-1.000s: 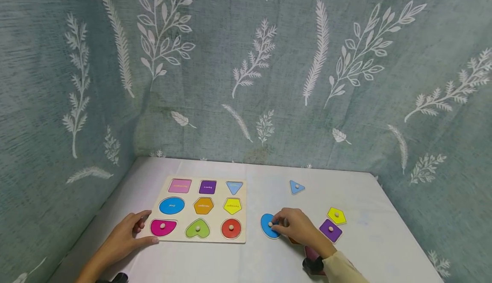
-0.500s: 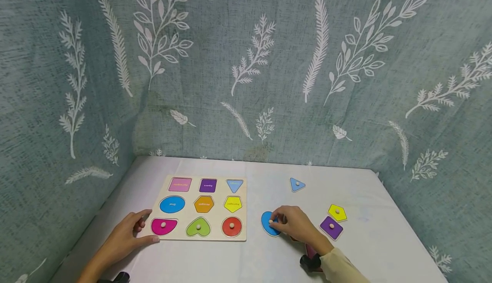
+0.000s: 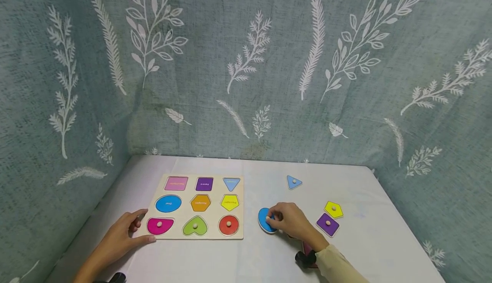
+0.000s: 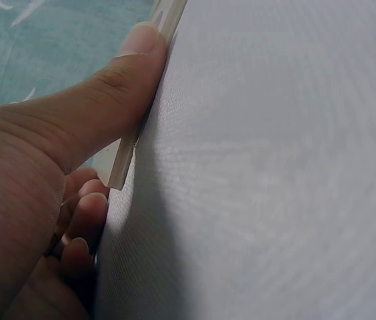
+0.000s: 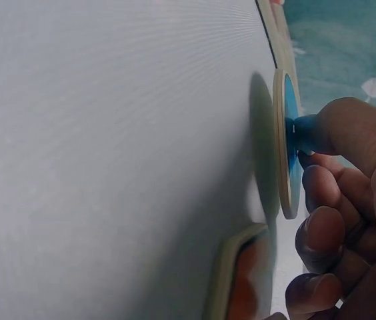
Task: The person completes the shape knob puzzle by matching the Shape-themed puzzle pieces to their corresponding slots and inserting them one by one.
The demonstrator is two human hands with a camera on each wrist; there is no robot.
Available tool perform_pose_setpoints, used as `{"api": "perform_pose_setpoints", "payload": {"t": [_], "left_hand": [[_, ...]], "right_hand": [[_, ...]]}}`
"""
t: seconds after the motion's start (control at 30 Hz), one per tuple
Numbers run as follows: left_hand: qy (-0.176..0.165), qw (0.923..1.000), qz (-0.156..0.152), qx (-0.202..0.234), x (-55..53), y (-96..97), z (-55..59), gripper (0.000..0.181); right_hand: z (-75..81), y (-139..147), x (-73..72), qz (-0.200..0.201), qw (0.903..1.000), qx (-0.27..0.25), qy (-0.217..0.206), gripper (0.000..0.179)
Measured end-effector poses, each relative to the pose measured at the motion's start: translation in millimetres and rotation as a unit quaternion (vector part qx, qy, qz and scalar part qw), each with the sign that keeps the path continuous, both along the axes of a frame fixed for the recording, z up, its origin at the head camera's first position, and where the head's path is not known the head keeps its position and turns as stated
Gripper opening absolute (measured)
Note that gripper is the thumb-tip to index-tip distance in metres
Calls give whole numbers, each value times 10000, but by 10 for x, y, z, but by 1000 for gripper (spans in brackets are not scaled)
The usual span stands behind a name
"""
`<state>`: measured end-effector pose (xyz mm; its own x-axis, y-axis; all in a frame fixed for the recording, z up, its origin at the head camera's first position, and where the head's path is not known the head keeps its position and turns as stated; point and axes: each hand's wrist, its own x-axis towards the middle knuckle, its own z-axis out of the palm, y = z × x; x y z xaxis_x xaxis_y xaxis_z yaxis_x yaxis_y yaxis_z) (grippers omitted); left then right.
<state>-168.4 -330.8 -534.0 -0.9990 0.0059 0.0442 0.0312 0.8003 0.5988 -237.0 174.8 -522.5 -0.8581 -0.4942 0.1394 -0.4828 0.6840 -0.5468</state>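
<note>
A wooden shape puzzle board (image 3: 215, 231) lies on the left half of the white table. My left hand (image 3: 121, 234) holds its near left corner, thumb (image 4: 141, 47) along the front edge and fingers at the left side. My right hand (image 3: 294, 221) pinches the small knob of a blue oval puzzle piece (image 3: 264, 219). In the right wrist view the oval piece (image 5: 287, 147) stands apart from its shadow, slightly above the table. The board's near row holds a magenta piece (image 3: 165, 228), a green heart (image 3: 197, 231) and a red circle (image 3: 230, 229).
A light blue triangle (image 3: 293, 183) lies at the back. Right of my right hand are a yellow pentagon (image 3: 333, 209) and a purple square (image 3: 326, 227). An orange piece (image 5: 245, 280) sits below the hand; a pinkish piece (image 3: 306, 249) is partly hidden by the wrist.
The blue oval piece has lifted a little off the table in my right hand. The left hand stays at the board's corner. The head view has shifted slightly.
</note>
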Motion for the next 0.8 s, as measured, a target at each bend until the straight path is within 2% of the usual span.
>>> {"api": "perform_pose_setpoints", "payload": {"t": [0.37,0.57,0.8], "left_hand": [[140,9999,-52,-15,27,10,22,90],[-155,9998,77,44,33,23,39,95],[-249,9996,133,14,7,15,44,98]], "right_hand": [[67,24,-16,69,9997,-231,-72,6],[105,5,-41,209,9988,-413,166,5],[135,-23,-67,179,9987,-487,17,5]]}}
